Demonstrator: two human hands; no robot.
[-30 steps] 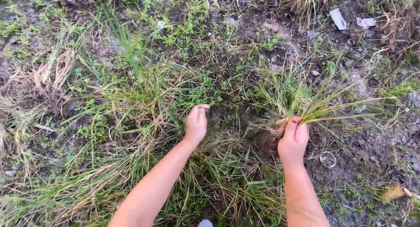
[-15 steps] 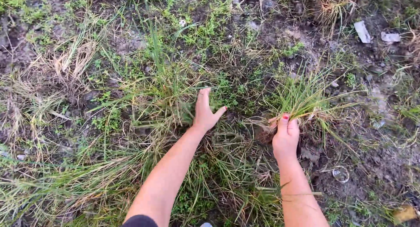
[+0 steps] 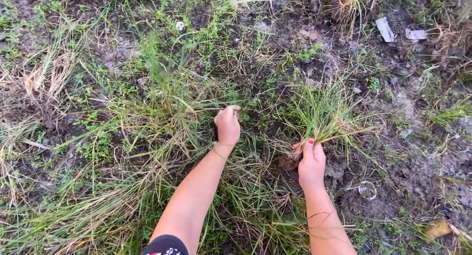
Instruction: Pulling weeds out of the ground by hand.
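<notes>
Down on the patchy ground (image 3: 403, 196), 2 bare hands work among weeds; the right hand (image 3: 311, 161) grips a grass tuft (image 3: 322, 112) low at its base, fingers (image 3: 309, 146) pressed together and curled round the gathered stems, a painted nail showing on top; a dark clump of roots and soil (image 3: 290, 160) sits just beside the fist, on its left, so the low hold seems chosen to keep roots and blades together rather than tear the leaves. That tuft lies right of centre, its long axis running from the fist up and away from the person; the blades fan outward toward the top of the view and lean to the right, roots pointing back toward the wrist. The left hand (image 3: 227, 125) is closed into a fist on another clump of grass (image 3: 167, 102) at mid-frame, fingers folded tight around thin stems; exactly how many stems it holds I cannot tell; its forearm reaches in from the lower edge. Nearby lie a small clear ring-shaped scrap (image 3: 367, 189) close to the right wrist, 2 pale litter pieces (image 3: 385, 29) well apart at the upper right, and a yellow dry leaf (image 3: 437, 229) at the lower right.
</notes>
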